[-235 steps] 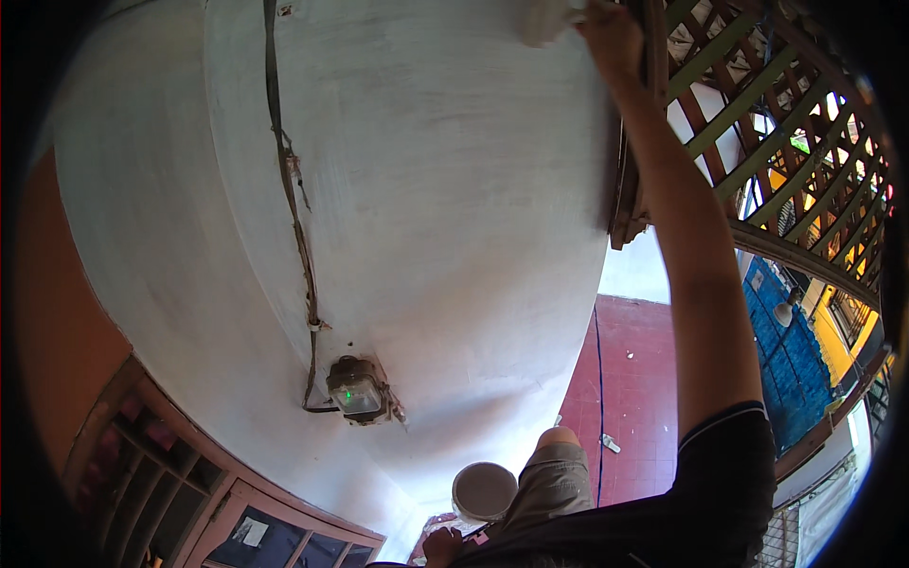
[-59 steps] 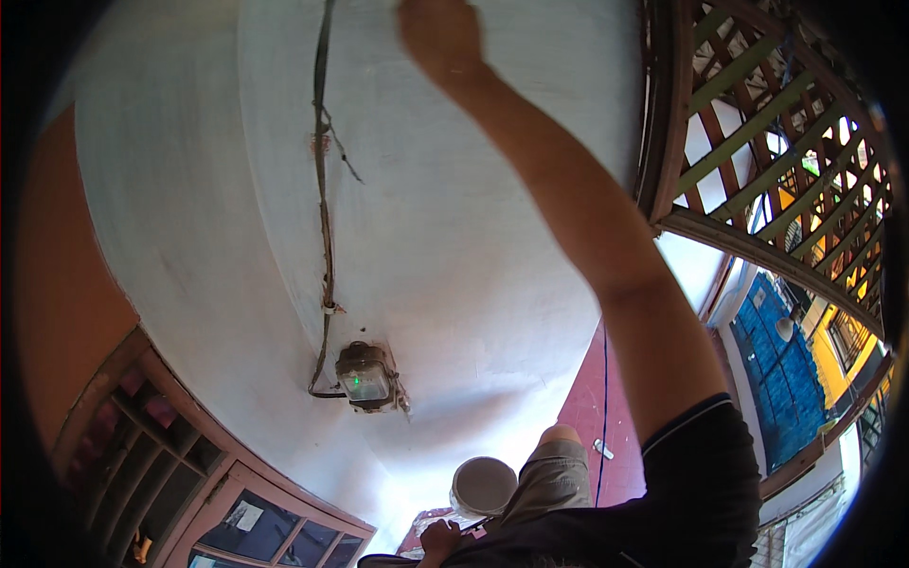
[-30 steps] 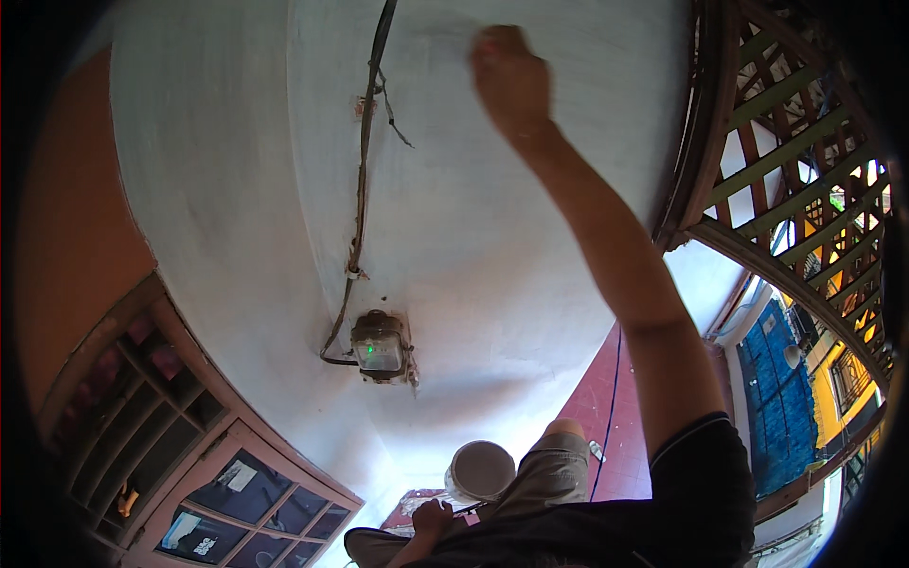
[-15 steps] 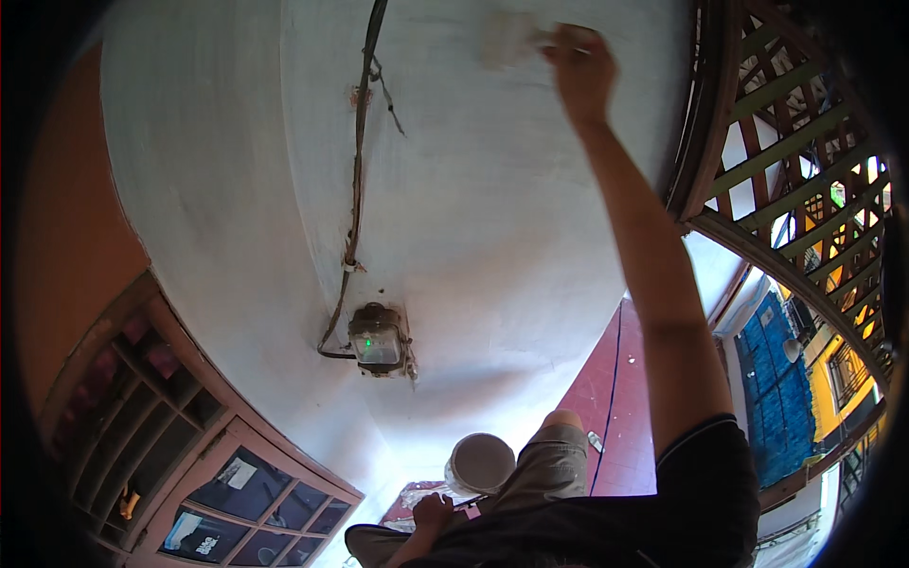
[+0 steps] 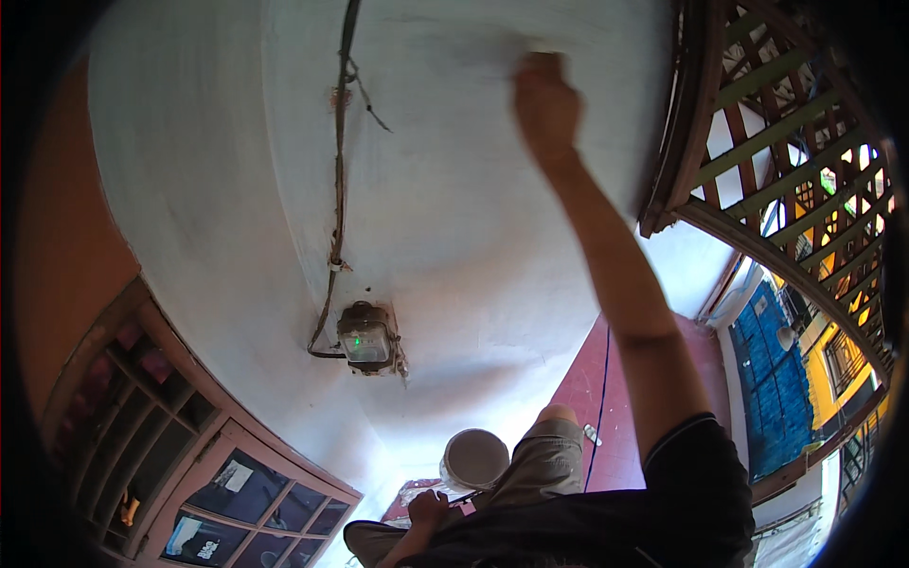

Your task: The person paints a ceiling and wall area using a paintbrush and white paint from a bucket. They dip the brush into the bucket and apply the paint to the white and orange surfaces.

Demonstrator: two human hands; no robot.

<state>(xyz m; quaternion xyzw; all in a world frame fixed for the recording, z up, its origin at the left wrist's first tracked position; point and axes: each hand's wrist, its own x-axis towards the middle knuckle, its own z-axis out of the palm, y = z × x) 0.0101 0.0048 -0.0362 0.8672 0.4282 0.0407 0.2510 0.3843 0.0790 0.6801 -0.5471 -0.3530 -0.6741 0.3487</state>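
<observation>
Two hands were ours, and we took the near one first: our left hand [image 5: 428,508] lay low by our lap, its grip folded around a thin dark handle whose working end we could not make out. Just beside it stood a pale round bucket [image 5: 474,458], close against our bent knee in grey shorts. Past the knee ran the red floor [image 5: 615,407], with a thin dark cord lying along it. Farther off, on the white wall [image 5: 454,237], sat a small meter box [image 5: 365,339] with a green light, and a dark cable [image 5: 337,170] climbed from it toward the top. Farthest of all, our right hand [image 5: 544,109] was stretched high and pressed to the wall, its grip closed, though blur kept us from telling what it held. Beside that arm stood a brown wooden lattice [image 5: 786,161].
</observation>
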